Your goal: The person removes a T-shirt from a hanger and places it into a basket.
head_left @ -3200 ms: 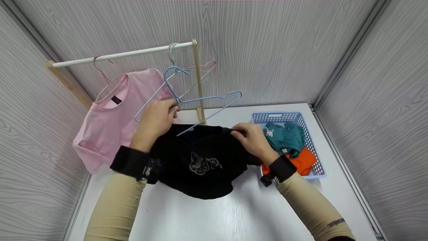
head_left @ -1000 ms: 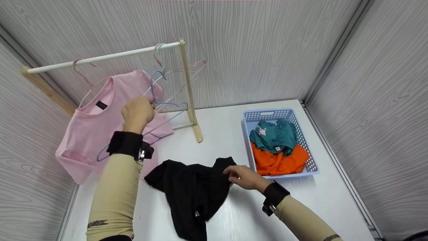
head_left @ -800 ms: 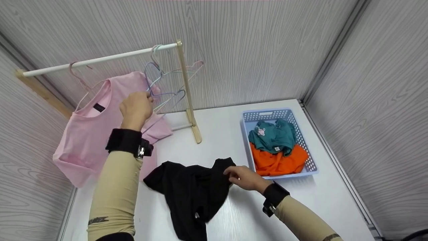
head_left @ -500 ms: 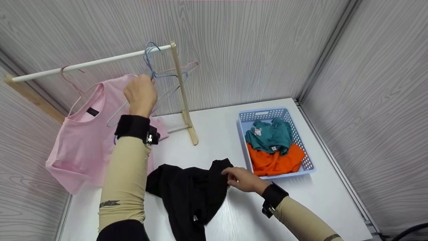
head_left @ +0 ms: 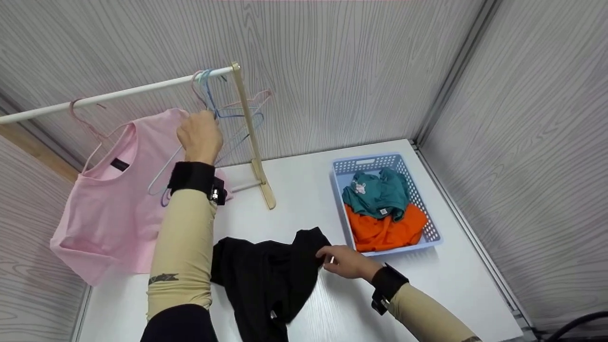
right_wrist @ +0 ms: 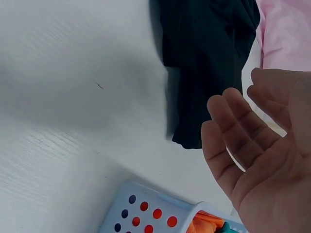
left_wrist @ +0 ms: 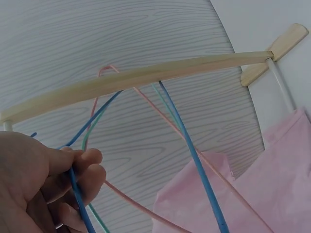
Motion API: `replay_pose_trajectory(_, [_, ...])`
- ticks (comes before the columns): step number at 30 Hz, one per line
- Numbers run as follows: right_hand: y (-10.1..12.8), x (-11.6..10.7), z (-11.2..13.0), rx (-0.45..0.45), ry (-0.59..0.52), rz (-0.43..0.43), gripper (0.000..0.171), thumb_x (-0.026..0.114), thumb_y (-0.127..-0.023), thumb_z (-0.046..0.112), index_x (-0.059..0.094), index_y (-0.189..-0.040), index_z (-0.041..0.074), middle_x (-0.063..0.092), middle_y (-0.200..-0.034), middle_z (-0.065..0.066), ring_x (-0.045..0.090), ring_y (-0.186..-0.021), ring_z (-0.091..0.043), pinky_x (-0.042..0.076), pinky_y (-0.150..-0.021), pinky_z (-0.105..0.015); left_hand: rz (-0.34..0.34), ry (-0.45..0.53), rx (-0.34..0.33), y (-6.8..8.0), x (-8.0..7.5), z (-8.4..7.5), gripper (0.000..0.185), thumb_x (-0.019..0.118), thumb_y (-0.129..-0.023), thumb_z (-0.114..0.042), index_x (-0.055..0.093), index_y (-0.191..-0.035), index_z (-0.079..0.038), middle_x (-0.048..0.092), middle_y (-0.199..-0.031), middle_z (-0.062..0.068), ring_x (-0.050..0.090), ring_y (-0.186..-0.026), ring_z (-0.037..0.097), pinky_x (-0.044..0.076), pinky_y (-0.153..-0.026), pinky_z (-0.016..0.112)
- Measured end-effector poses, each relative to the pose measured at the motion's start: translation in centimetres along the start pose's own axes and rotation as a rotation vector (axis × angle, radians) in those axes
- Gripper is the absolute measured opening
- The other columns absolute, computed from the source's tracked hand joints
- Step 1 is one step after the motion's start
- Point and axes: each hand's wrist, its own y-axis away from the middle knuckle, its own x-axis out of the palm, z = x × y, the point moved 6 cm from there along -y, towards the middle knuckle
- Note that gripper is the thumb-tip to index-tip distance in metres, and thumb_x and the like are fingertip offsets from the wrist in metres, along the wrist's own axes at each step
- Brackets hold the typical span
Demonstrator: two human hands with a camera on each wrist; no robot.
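Note:
My left hand [head_left: 202,135] pinches a blue wire hanger [left_wrist: 194,155] just below its neck, where the wire passes between thumb and fingers in the left wrist view. In the head view the hanger's hook sits at the white rail [head_left: 156,87], beside a pink and a mint-green hanger hook. A crumpled black shirt [head_left: 256,261] lies on the table in front of me. My right hand [head_left: 349,261] is at the shirt's right edge, its fingers loosely bent; the right wrist view shows nothing between them. A pink shirt [head_left: 111,209] hangs on another hanger to the left.
The rail belongs to a rack with a wooden end post [head_left: 247,114] and foot. A pale blue perforated basket [head_left: 430,232] to the right contains a teal garment [head_left: 377,192] and an orange garment [head_left: 387,230]. Wood-grain walls enclose the table's back and sides.
Both hands held the black shirt with the blue hanger; the shirt now lies on the table. My left hand has lifted the bare hanger to the rail. The head view has shifted slightly right.

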Motion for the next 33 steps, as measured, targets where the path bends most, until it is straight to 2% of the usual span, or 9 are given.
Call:
replay_pose_trajectory(7, [-1.5, 0.4, -0.1, 0.035, 0.062, 0.001, 0.030, 0.061, -0.093, 0.011, 0.060, -0.122, 0.003, 0.066, -0.110, -0.016, 0.064, -0.096, -0.028, 0.053, -0.085, -0.041, 0.037, 0.122, 0.047, 1.1, -1.0, 0.4, 0.038, 0.047, -0.100, -0.019, 0.058, -0.135, -0.011, 0.061, -0.134, 0.016, 0.059, -0.113, 0.042, 0.048, -0.088, 0.056])
replay_pose_trajectory(14, [-4.3, 1.9, 0.6, 0.157, 0.241, -0.154, 0.060, 0.070, -0.089, 0.027, 0.045, -0.142, 0.016, 0.044, -0.139, -0.017, 0.050, -0.121, -0.035, 0.049, -0.092, -0.052, 0.073, 0.207, 0.175, 2.3, 0.1, -0.6, 0.034, 0.048, -0.098, -0.019, 0.064, -0.127, -0.010, 0.066, -0.128, 0.012, 0.062, -0.111, 0.035, 0.050, -0.088, 0.049])
replay_pose_trajectory(17, [-5.2, 3.1, 1.7, 0.166, 0.399, -0.154, 0.081, 0.075, -0.083, 0.041, 0.033, -0.151, 0.027, 0.033, -0.153, -0.013, 0.039, -0.136, -0.040, 0.046, -0.093, -0.061, 0.208, 0.226, 0.273, 3.1, 1.4, -1.5, 0.033, 0.049, -0.098, -0.020, 0.066, -0.123, -0.008, 0.067, -0.124, 0.014, 0.062, -0.111, 0.034, 0.048, -0.093, 0.049])
replay_pose_trajectory(20, [-5.6, 4.7, 2.6, 0.149, 0.542, -0.080, 0.087, 0.075, -0.079, 0.053, 0.029, -0.151, 0.037, 0.026, -0.159, -0.009, 0.029, -0.144, -0.040, 0.040, -0.097, -0.068, 0.389, 0.236, 0.357, 4.6, 3.3, -2.5, 0.032, 0.051, -0.098, -0.020, 0.067, -0.122, -0.005, 0.066, -0.125, 0.016, 0.059, -0.119, 0.033, 0.045, -0.101, 0.048])
replay_pose_trajectory(23, [-5.4, 6.2, 1.9, 0.149, 0.620, -0.011, 0.075, 0.071, -0.080, 0.059, 0.040, -0.146, 0.039, 0.027, -0.160, -0.005, 0.026, -0.147, -0.037, 0.036, -0.100, -0.071, 0.497, 0.222, 0.424, 6.4, 5.4, -3.2, 0.032, 0.053, -0.098, -0.019, 0.066, -0.122, -0.003, 0.066, -0.126, 0.016, 0.059, -0.120, 0.033, 0.044, -0.104, 0.047])
replay_pose_trajectory(26, [-4.8, 6.4, 0.2, 0.132, 0.630, -0.026, 0.049, 0.071, -0.084, 0.045, 0.057, -0.130, 0.032, 0.037, -0.155, -0.002, 0.031, -0.145, -0.034, 0.038, -0.099, -0.070, 0.551, 0.222, 0.473, 8.4, 7.6, -3.3, 0.032, 0.055, -0.097, -0.018, 0.065, -0.123, -0.002, 0.066, -0.125, 0.016, 0.060, -0.118, 0.033, 0.044, -0.104, 0.047])
replay_pose_trajectory(29, [-4.3, 4.8, -1.6, 0.115, 0.592, -0.126, 0.019, 0.070, -0.083, 0.016, 0.066, -0.101, 0.022, 0.055, -0.138, -0.002, 0.045, -0.135, -0.031, 0.047, -0.090, -0.063, 0.576, 0.235, 0.520, 10.3, 9.7, -2.7, 0.031, 0.055, -0.096, -0.016, 0.065, -0.121, 0.000, 0.068, -0.120, 0.018, 0.062, -0.114, 0.033, 0.046, -0.101, 0.047])
replay_pose_trajectory(31, [-3.9, 2.7, -2.7, 0.144, 0.568, -0.215, 0.016, 0.066, -0.079, 0.003, 0.064, -0.087, 0.017, 0.063, -0.119, -0.004, 0.055, -0.119, -0.030, 0.051, -0.081, -0.057, 0.588, 0.248, 0.533, 11.4, 10.9, -2.0, 0.031, 0.055, -0.095, -0.015, 0.065, -0.120, 0.000, 0.069, -0.117, 0.018, 0.063, -0.112, 0.034, 0.047, -0.100, 0.047])
replay_pose_trajectory(33, [-3.5, 0.7, -3.6, 0.202, 0.541, -0.302, 0.015, 0.065, -0.079, 0.002, 0.062, -0.087, 0.014, 0.062, -0.112, -0.007, 0.057, -0.109, -0.032, 0.051, -0.074, -0.054, 0.590, 0.263, 0.536, 12.4, 12.0, -1.3, 0.031, 0.055, -0.094, -0.015, 0.065, -0.118, 0.000, 0.070, -0.112, 0.018, 0.064, -0.109, 0.034, 0.047, -0.098, 0.048])
